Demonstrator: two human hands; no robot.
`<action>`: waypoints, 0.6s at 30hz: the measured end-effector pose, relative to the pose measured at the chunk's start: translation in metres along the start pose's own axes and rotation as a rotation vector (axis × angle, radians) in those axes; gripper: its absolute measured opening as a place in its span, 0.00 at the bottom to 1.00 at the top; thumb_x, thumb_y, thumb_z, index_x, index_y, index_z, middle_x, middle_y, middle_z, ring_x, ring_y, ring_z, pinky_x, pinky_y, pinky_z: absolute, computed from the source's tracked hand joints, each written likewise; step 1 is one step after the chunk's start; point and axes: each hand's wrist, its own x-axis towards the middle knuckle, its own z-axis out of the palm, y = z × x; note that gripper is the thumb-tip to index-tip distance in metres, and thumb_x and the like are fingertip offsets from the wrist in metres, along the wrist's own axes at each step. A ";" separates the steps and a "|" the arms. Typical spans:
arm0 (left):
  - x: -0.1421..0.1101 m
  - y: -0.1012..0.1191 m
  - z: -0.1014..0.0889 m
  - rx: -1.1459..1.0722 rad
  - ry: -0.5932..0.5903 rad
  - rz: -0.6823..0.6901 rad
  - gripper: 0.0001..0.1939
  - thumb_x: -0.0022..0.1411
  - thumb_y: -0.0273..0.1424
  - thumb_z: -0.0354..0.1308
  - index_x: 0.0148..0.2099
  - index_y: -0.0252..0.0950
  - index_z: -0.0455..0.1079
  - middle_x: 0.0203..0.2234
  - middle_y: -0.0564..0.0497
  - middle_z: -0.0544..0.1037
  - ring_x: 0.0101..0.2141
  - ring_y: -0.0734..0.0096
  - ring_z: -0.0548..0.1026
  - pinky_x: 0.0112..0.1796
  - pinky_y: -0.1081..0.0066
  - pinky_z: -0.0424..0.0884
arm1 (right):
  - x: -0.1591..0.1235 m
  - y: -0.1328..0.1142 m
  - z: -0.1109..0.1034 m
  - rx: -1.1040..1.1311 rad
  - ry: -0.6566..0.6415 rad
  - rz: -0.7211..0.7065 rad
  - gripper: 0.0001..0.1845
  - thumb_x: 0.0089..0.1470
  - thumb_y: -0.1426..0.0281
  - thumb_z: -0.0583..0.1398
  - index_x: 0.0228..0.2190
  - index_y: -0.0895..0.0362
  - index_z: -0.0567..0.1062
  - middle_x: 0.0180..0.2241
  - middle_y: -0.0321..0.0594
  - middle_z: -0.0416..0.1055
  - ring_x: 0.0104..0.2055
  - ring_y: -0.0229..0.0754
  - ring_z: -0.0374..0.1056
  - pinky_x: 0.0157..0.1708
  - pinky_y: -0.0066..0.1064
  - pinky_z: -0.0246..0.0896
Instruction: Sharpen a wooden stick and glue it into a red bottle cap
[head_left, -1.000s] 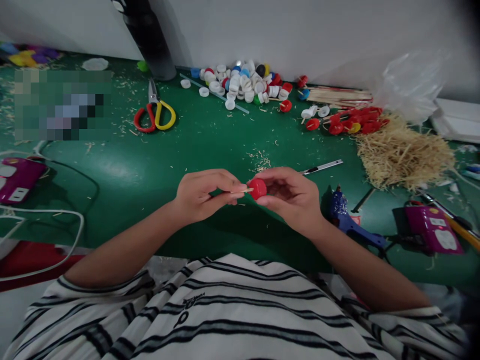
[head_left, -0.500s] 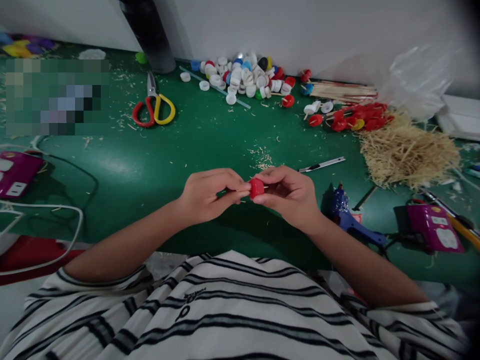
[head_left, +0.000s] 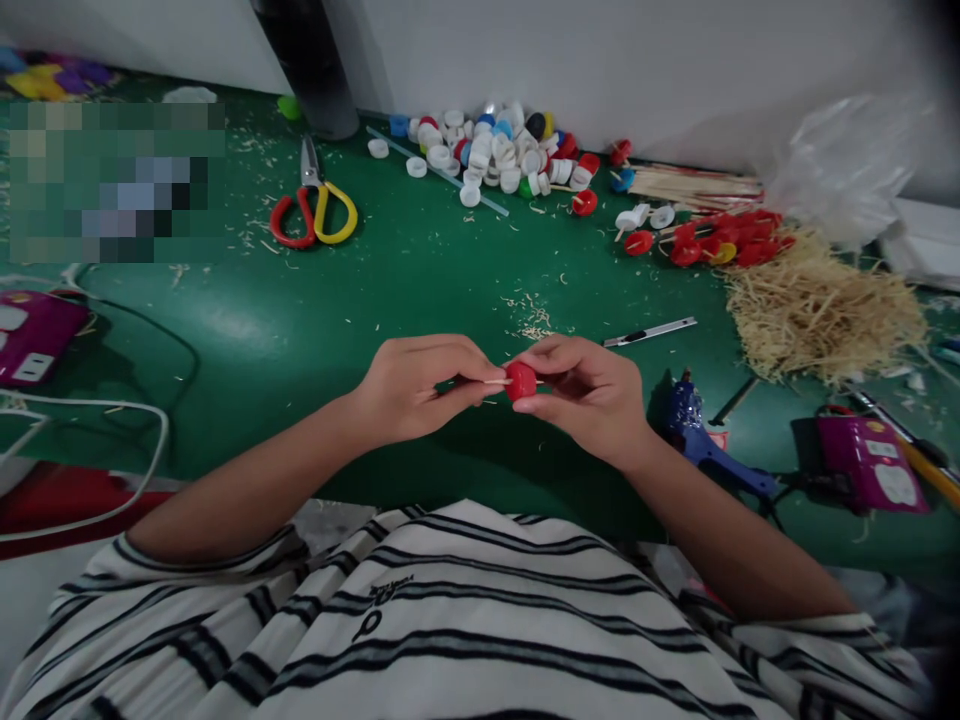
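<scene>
Near the front of the green table, my right hand pinches a red bottle cap between thumb and forefinger. A thin wooden stick runs through the cap, and its short end shows on the right side. My left hand is closed on the longer part of that stick, left of the cap; the fingers hide some of it. Just beyond my hands lie wood shavings and a utility knife. A blue glue gun rests to the right of my right hand.
At the back are a heap of bottle caps, a bundle of sticks and red caps on sticks. Scissors and a dark bottle stand left of them. Straw-like shreds and a purple power strip are on the right.
The cap and my right hand have shifted slightly right, and more stick shows between my left fingers and the cap. The whole view has also shifted a little.
</scene>
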 end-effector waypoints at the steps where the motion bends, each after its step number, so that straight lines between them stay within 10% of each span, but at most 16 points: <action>1: 0.000 0.000 0.000 -0.009 -0.009 0.007 0.03 0.71 0.27 0.65 0.43 0.37 0.81 0.34 0.52 0.87 0.32 0.80 0.84 0.34 0.82 0.77 | 0.000 0.000 0.000 -0.013 -0.008 -0.011 0.16 0.48 0.70 0.78 0.38 0.51 0.82 0.37 0.38 0.83 0.40 0.41 0.79 0.40 0.35 0.78; 18: 0.002 0.003 -0.002 -0.011 -0.013 0.055 0.02 0.70 0.28 0.66 0.43 0.38 0.80 0.34 0.50 0.88 0.34 0.76 0.86 0.36 0.81 0.80 | -0.002 -0.004 0.001 0.040 -0.030 0.086 0.19 0.48 0.67 0.79 0.40 0.52 0.81 0.40 0.40 0.82 0.41 0.42 0.80 0.42 0.37 0.80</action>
